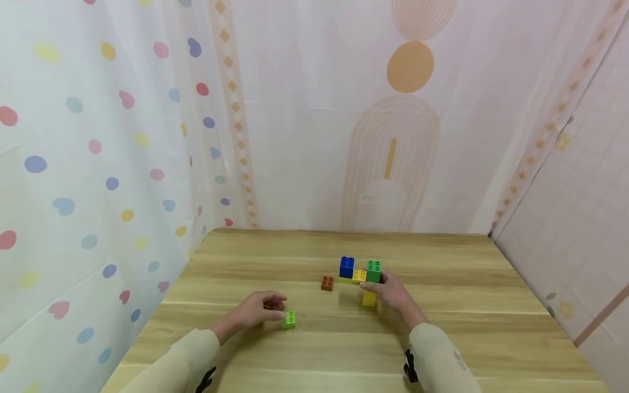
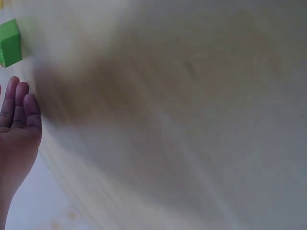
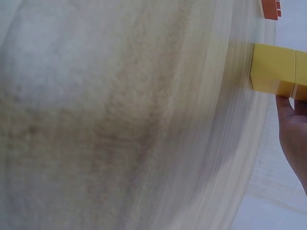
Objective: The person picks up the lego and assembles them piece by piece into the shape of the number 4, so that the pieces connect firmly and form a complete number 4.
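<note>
In the head view my right hand [image 1: 393, 292] grips a joined set of toy building bricks. A blue brick [image 1: 346, 267] tops its left end, a green brick [image 1: 373, 271] its right, and a yellow brick [image 1: 359, 275] lies between them. Below the green one is another yellow brick [image 1: 369, 298]; the right wrist view shows fingers against yellow bricks [image 3: 273, 69]. My left hand [image 1: 255, 311] is beside a loose lime green brick [image 1: 289, 320], thumb near it. In the left wrist view its fingers [image 2: 20, 103] extend loosely, apart from the green brick [image 2: 10, 43].
A loose brown brick [image 1: 327, 283] lies on the wooden table [image 1: 275, 251], left of the joined bricks. Patterned curtains [image 1: 304, 164] hang behind the table and along its left side.
</note>
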The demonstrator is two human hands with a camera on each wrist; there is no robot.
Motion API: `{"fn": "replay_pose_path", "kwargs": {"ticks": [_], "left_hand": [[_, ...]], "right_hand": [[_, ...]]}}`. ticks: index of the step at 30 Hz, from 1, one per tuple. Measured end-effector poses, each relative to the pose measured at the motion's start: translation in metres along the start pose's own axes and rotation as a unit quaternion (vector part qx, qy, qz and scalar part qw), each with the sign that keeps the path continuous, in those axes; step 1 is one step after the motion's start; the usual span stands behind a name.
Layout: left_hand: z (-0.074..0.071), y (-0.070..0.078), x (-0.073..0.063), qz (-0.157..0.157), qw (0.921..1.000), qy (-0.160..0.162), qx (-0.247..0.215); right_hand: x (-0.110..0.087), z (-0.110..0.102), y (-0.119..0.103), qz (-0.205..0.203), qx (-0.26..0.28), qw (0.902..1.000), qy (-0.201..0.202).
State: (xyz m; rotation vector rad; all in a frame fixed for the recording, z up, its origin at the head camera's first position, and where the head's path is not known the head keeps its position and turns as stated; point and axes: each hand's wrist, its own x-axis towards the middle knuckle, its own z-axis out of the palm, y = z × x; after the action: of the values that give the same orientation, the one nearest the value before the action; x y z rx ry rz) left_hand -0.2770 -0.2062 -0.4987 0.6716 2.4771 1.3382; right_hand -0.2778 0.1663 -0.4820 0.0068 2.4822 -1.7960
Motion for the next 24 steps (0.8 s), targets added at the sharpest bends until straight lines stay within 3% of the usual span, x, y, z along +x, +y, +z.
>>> {"fn": "replay_pose_path", "kwargs": {"ticks": [5,24], "left_hand": [[0.004,-0.003,0.0,-0.009,0.9997,-0.007,-0.02],[0.014,0.0,-0.005,-0.003,0.9992,-0.014,0.037]], "right_hand": [[0.001,-0.001,-0.002,0.002,-0.008,1.0,0.003],[0.0,0.002,0.0,-0.002,-0.002,0.9999,0.015]]}}
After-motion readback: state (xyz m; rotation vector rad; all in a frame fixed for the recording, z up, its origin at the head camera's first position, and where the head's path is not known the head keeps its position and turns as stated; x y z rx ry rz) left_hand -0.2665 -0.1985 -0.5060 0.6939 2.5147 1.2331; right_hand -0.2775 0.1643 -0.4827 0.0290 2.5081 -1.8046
